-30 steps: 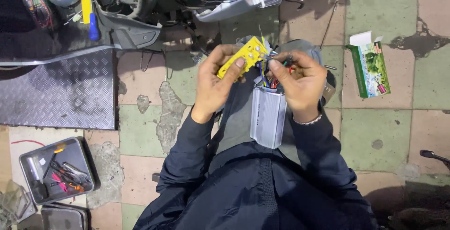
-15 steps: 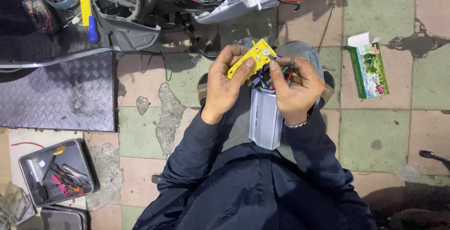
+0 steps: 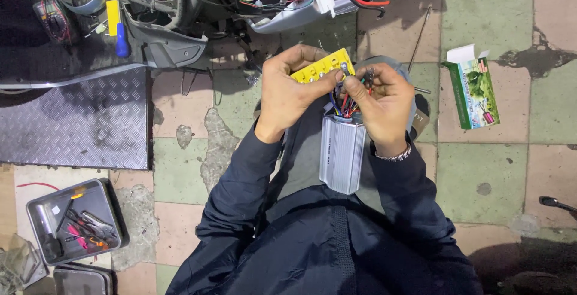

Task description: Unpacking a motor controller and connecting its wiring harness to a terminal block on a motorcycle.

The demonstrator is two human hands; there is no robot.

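Note:
My left hand [image 3: 290,92] grips a flat yellow connector block [image 3: 322,66] with a row of metal studs, held tilted above my lap. My right hand [image 3: 380,104] pinches thin coloured wires [image 3: 347,104] right beside the block's right end. Those wires come out of the top of a ribbed silver metal box [image 3: 342,152] that rests upright on my lap between my forearms. Both hands nearly touch over the box. The wire ends are partly hidden by my fingers.
An opened scooter body [image 3: 198,6] with loose wiring lies ahead, on a checker-plate ramp [image 3: 72,124]. A green and white carton [image 3: 473,89] lies on the tiled floor at right. A grey tool tray [image 3: 73,221] with pliers sits at lower left.
The yellow block has tipped a little flatter in my left hand. My right hand's fingers have shifted closer to the block's end with the wires.

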